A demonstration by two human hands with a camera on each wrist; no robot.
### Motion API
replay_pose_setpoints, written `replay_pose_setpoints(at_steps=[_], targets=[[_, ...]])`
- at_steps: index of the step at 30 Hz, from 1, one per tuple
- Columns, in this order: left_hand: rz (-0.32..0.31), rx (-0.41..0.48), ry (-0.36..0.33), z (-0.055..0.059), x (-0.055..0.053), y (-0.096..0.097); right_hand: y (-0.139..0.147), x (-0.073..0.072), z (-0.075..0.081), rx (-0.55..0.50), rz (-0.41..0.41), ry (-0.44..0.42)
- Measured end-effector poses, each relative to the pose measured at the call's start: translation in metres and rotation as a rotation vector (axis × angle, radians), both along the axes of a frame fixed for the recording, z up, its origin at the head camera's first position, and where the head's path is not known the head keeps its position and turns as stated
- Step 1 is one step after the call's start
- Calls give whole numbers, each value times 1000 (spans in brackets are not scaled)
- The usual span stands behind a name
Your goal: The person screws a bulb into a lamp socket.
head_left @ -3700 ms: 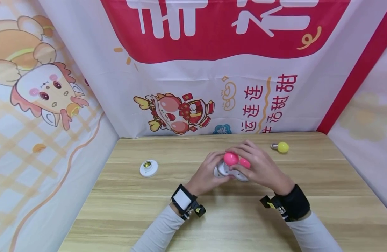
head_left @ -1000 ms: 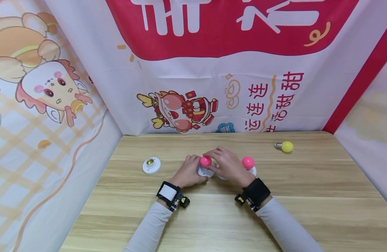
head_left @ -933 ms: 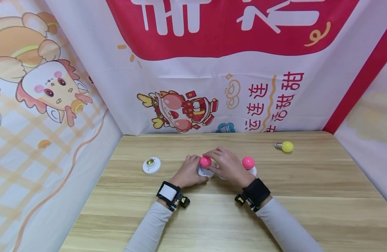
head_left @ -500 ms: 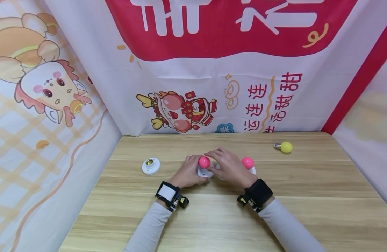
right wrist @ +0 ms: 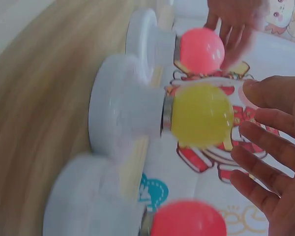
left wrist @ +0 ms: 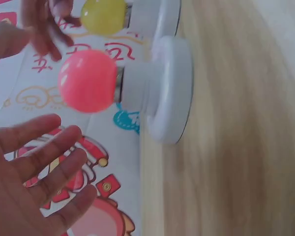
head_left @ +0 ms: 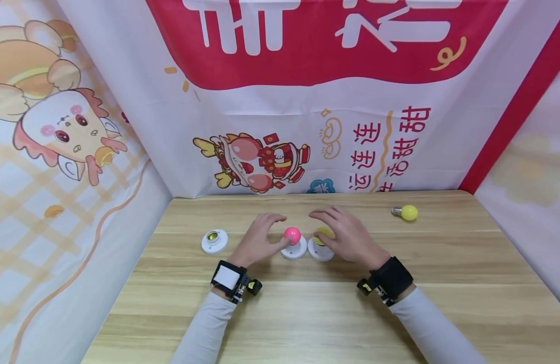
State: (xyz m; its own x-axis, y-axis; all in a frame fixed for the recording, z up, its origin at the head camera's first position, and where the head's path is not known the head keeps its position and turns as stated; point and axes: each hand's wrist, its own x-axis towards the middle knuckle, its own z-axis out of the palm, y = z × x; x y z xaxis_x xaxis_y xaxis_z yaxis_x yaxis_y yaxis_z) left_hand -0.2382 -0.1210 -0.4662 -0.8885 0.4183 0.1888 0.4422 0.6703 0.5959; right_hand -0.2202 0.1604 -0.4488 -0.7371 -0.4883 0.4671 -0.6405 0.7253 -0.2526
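Head view: wide left hand point(head_left: 257, 240) and wide right hand point(head_left: 351, 237) are flanking pink bulb point(head_left: 292, 234) at nine o'clock and yellow bulb point(head_left: 324, 232) at three, a stray sideways brush possibly tipping either.

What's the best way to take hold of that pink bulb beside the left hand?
I'd grip the pink bulb by its round globe, coming from above with the left hand, which is nearest. It stands upright in its white socket with only a thin metal band showing, so the globe seems easiest to hold.
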Motion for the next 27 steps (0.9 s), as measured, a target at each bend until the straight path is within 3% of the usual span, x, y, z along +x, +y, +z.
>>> replay_pose_setpoints(at_steps=[9, 17, 22, 27], targets=[[94, 47, 149, 2, -2, -30, 40, -1, 7, -72, -40, -25], [151, 48, 174, 0, -2, -66, 77, -5, 2, -144, -115, -63], [158, 53, 207, -6, -4, -87, 108, -11, -2, -182, -171, -36], [173, 69, 196, -14, -6, -107, 136, -15, -9, -183, -223, -45]])
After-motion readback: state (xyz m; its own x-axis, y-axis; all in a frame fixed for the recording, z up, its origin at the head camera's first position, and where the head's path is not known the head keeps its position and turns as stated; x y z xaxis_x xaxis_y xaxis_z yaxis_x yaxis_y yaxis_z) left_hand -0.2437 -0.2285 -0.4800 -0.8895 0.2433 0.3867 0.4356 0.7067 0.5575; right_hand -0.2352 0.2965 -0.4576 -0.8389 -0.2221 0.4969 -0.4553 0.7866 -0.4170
